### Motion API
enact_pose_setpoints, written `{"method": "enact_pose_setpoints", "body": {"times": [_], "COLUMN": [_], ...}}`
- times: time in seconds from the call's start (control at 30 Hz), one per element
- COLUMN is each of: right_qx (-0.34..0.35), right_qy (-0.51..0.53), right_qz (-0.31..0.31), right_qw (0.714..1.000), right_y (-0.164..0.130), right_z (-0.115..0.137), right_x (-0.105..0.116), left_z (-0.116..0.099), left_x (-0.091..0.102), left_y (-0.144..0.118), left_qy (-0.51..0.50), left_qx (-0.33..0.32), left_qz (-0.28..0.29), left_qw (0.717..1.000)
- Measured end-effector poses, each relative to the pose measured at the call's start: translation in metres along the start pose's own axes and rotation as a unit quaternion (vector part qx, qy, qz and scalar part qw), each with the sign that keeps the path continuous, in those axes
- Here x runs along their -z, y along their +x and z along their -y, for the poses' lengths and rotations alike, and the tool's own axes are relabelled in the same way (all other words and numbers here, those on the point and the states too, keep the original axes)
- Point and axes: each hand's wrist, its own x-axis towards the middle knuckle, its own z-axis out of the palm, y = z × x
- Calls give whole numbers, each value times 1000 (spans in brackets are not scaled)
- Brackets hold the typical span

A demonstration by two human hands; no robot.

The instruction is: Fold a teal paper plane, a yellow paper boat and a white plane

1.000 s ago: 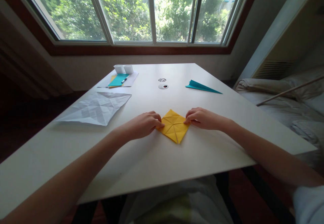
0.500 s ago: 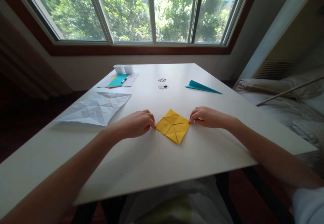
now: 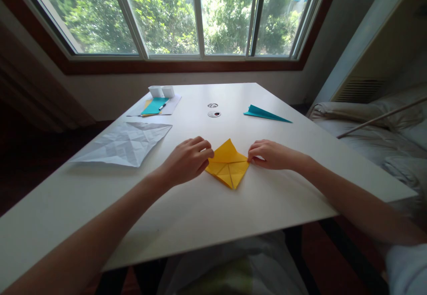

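Note:
A folded square of yellow origami paper [image 3: 230, 167] lies on the white table in front of me, one corner pointing at me. Its far flap is lifted and tilts upward, while the near half stays flat, with crease lines meeting near the middle. At its left corner, my left hand [image 3: 191, 159] is closed with thumb and fingers pinching the paper's edge. My right hand [image 3: 267, 154] pinches the right corner between thumb and fingertips, resting on the table.
A creased white sheet [image 3: 125, 143] lies to the left. Beyond it are teal paper [image 3: 154, 106], a pen [image 3: 163, 105] and two white folded boxes [image 3: 162, 91]. Two round stickers or discs [image 3: 214, 114] lie at centre back, and a teal paper plane [image 3: 267, 114] at right.
My left hand has moved up and to the right over the left corner, and the paper's far flap has risen. My right hand stays at the right corner.

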Motion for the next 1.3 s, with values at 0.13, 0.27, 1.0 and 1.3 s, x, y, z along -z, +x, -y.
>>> {"method": "enact_pose_setpoints", "body": {"times": [0.13, 0.27, 1.0, 1.3], "right_qx": [-8, -2, 38, -140], "right_qy": [-19, -34, 32, 204], "right_qz": [-1, -12, -106, -105], "right_qw": [1000, 999, 993, 963], "right_y": [1, 1, 13, 19], "right_z": [2, 5, 10, 6], "right_x": [1, -1, -18, -25], "left_z": [-2, 1, 5, 1], "left_x": [-27, -43, -42, -37], "left_y": [0, -3, -5, -4], "left_qy": [-79, -107, -126, -166], "left_qx": [-31, -13, 25, -1], "left_qz": [56, 121, 161, 129], "left_qw": [995, 987, 978, 978]}}
